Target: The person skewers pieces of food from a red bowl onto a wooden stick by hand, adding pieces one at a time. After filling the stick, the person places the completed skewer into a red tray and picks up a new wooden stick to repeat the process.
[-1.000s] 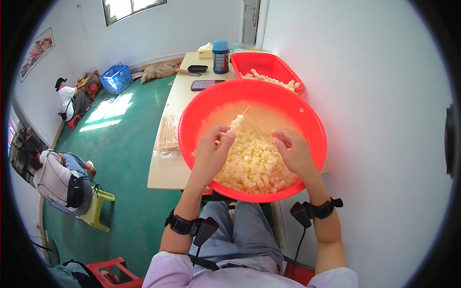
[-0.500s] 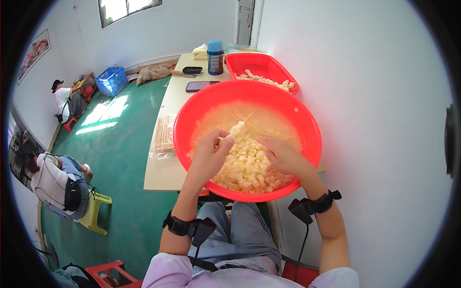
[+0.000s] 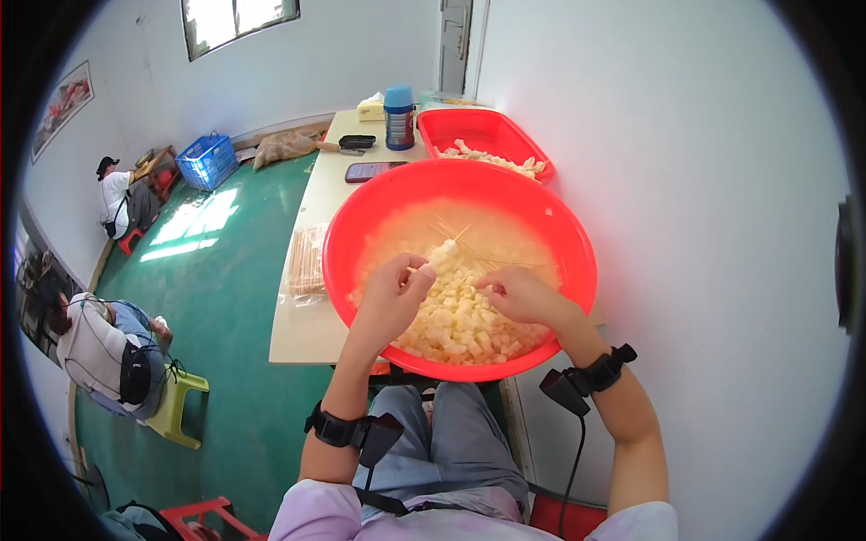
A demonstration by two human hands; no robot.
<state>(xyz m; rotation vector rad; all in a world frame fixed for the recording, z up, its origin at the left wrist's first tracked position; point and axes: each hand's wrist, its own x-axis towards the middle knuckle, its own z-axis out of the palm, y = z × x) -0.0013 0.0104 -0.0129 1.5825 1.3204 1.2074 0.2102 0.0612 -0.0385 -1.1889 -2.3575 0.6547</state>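
Note:
A big red basin (image 3: 577,261) holds cloudy liquid and a heap of pale cubes (image 3: 460,316). Over its left part, my left hand (image 3: 394,287) is closed on a skewer threaded with pale pieces (image 3: 442,253), which points up and to the right. My right hand (image 3: 521,295) is just above the cubes on the right, thumb and fingers pinched together; whatever is between them is too small to make out. Several thin bare sticks (image 3: 505,262) lie in the basin beyond my hands.
Behind the basin stands a red tray (image 3: 492,129) with pale skewered pieces. The table (image 3: 311,341) also bears packed sticks (image 3: 307,261), a phone (image 3: 372,171) and a blue flask (image 3: 399,119). Two people sit on stools at left. A wall is close on the right.
My right hand has drawn its fingers together into a pinch and shifted slightly left. My left hand still holds the skewer, a little lower and further left. The view has shifted slightly.

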